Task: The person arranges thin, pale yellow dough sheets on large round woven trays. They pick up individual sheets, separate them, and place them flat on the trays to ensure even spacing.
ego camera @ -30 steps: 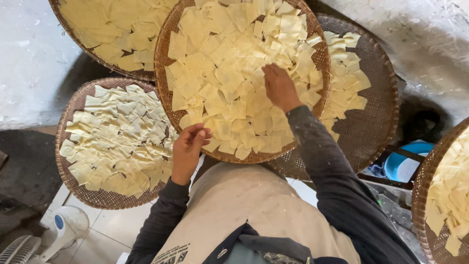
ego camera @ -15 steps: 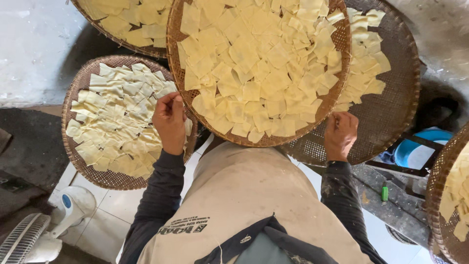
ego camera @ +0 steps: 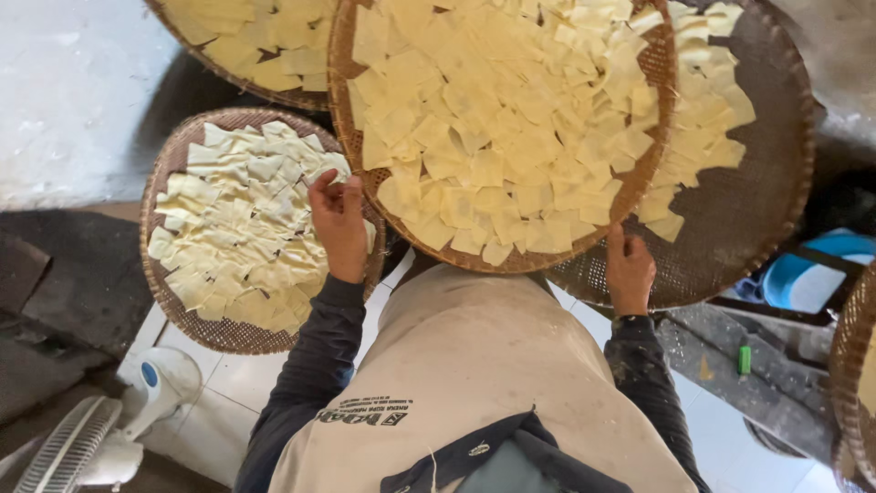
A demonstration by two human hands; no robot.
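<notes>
White tiled floor (ego camera: 228, 383), rough pale wall (ego camera: 73, 91) (daylit), white fan (ego camera: 100, 434), blue basin (ego camera: 817, 274)

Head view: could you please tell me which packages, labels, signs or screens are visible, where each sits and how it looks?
Printed label: on the beige apron, lower left; a small block of dark lettering.
No packages, signs or screens show.

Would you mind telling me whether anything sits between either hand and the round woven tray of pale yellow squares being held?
Nothing visible does. The left hand grips the near-left rim of the round woven tray of pale yellow squares, and the right hand holds the near-right rim directly.
</notes>
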